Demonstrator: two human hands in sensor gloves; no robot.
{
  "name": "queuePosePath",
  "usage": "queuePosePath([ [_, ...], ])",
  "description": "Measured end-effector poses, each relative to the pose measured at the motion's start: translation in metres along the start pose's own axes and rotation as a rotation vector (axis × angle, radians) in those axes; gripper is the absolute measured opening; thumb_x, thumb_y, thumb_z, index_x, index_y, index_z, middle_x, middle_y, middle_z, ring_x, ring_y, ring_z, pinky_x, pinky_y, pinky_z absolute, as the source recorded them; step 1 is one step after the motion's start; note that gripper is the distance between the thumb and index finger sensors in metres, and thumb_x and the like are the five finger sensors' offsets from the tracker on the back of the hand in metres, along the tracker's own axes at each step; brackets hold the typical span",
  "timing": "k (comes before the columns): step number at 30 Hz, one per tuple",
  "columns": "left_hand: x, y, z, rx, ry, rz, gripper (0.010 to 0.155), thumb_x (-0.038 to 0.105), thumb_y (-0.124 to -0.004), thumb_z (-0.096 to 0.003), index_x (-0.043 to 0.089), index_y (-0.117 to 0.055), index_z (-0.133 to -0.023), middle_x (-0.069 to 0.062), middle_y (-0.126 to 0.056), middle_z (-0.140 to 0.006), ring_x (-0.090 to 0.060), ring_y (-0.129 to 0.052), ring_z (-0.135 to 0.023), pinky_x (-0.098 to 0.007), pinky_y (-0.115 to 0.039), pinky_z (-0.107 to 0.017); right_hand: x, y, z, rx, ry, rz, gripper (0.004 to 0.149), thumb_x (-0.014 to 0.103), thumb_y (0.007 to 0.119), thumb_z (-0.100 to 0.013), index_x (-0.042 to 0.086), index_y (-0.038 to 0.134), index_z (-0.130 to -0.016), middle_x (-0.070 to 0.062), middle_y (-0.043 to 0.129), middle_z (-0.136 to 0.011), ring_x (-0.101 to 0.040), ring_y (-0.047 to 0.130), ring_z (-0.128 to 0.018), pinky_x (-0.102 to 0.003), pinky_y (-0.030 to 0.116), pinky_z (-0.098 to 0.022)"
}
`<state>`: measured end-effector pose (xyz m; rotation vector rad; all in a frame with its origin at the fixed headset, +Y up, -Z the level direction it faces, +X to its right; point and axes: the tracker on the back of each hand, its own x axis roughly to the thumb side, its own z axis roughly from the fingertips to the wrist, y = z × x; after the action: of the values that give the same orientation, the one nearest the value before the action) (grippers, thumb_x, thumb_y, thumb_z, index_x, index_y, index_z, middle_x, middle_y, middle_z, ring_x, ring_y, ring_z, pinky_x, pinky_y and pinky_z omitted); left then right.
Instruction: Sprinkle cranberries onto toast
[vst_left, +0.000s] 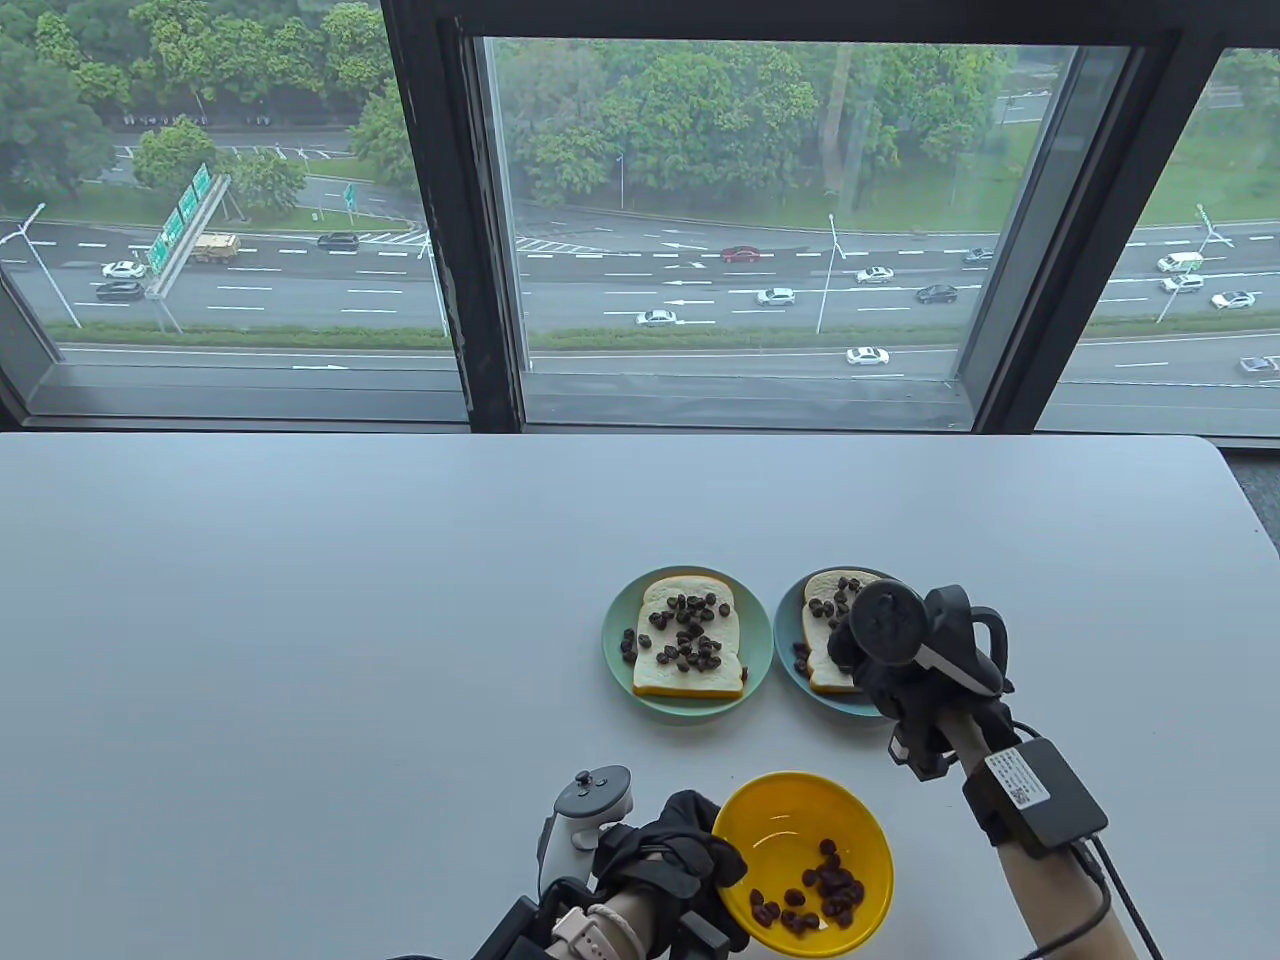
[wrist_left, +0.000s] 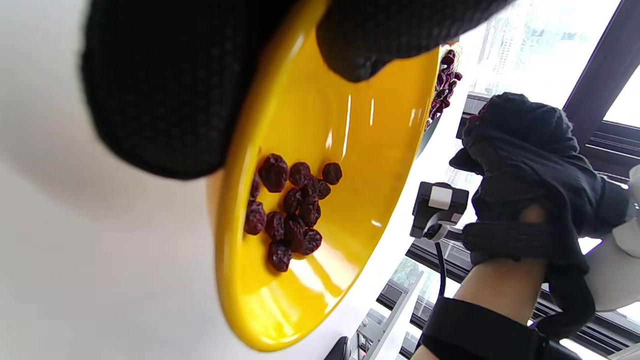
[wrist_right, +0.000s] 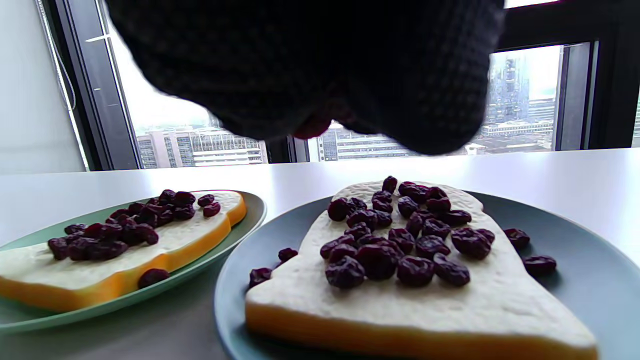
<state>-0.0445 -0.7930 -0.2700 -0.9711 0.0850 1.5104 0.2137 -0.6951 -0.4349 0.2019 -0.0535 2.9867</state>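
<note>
the right hand (vst_left: 905, 655) hangs above the blue plate (vst_left: 790, 670), its gloved fingers (wrist_right: 310, 75) bunched together and pointing down over the toast; something reddish shows between the fingertips in the right wrist view, but whether it is a pinched cranberry or bare skin cannot be told. the left hand (vst_left: 670, 860) grips the near-left rim of the yellow bowl (vst_left: 850, 930), thumb (wrist_left: 380, 40) over the inside of the rim and the other fingers under the outside.

the white table (vst_left: 300, 620) carries everything and runs up to the dark-framed window (vst_left: 470, 250). the green plate (vst_left: 615, 665) and the blue plate stand side by side, just apart, beyond the yellow bowl. each plate holds 1 slice of toast: the left toast (vst_left: 690, 680) lies fully in view on the green plate, the right toast (vst_left: 822, 640) is half hidden under the right hand in the table view. the bowl stands near the table's front edge, between the 2 hands.

cranberries on the left toast (vst_left: 685, 635) are spread over most of its top, with a few on the plate beside it. cranberries on the right toast (wrist_right: 400, 240) are heaped toward its far end, and 4 or so lie loose on the blue plate. a small cluster of cranberries in the bowl (vst_left: 815, 890) lies against its right side.
</note>
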Motion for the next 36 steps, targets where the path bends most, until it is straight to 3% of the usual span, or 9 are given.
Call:
queuePosePath([
  [3, 0.001, 0.001, 0.000, -0.001, 0.001, 0.001, 0.051, 0.019, -0.078, -0.0442, 0.024, -0.048, -0.085, -0.018, -0.061, -0.070, -0.033, -0.077, -0.046, -0.038, -0.097, -0.021, -0.015, 0.019, -0.024, 0.006, 0.093, 0.005, 0.031, 0.027, 0.088, -0.026, 0.043, 0.079, -0.051, 0.007, 0.082, -0.073, -0.014, 0.093, -0.055, -0.014, 0.096, -0.029],
  [8, 0.002, 0.002, -0.001, -0.005, 0.004, -0.005, 0.051, 0.019, -0.078, -0.0444, 0.024, -0.047, -0.085, -0.018, -0.060, -0.070, -0.033, -0.077, -0.046, -0.038, -0.097, -0.021, -0.021, 0.033, -0.037, 0.028, 0.148, 0.005, 0.031, 0.026, 0.087, -0.028, 0.043, 0.078, -0.052, 0.007, 0.080, -0.076, -0.014, 0.091, -0.059, -0.014, 0.096, -0.032],
  [20, 0.000, 0.002, -0.002, 0.005, 0.009, -0.020, 0.051, 0.019, -0.078, -0.0445, 0.024, -0.047, -0.085, -0.018, -0.060, -0.070, -0.033, -0.077, -0.046, -0.038, -0.096, -0.021, -0.031, 0.034, -0.019, 0.062, 0.117, 0.056, 0.046, 0.025, 0.084, -0.030, 0.039, 0.075, -0.073, -0.001, 0.075, -0.087, -0.021, 0.091, -0.069, -0.020, 0.094, -0.038],
  [26, 0.002, 0.004, -0.004, 0.016, 0.002, -0.018, 0.051, 0.019, -0.078, -0.0445, 0.024, -0.047, -0.085, -0.018, -0.060, -0.070, -0.033, -0.077, -0.046, -0.038, -0.096, -0.022, -0.037, 0.028, 0.000, 0.072, 0.126, 0.059, 0.051, 0.027, 0.082, -0.031, 0.038, 0.071, -0.080, -0.004, 0.072, -0.089, -0.024, 0.090, -0.071, -0.023, 0.093, -0.038],
  [36, 0.017, 0.030, 0.007, 0.111, -0.055, -0.008, 0.051, 0.019, -0.078, -0.0441, 0.023, -0.048, -0.085, -0.018, -0.061, -0.070, -0.033, -0.077, -0.046, -0.038, -0.096, -0.021, -0.048, 0.008, 0.067, 0.100, 0.188, -0.003, 0.053, 0.032, 0.078, -0.034, 0.035, 0.066, -0.085, -0.008, 0.069, -0.091, -0.027, 0.089, -0.071, -0.026, 0.092, -0.040],
])
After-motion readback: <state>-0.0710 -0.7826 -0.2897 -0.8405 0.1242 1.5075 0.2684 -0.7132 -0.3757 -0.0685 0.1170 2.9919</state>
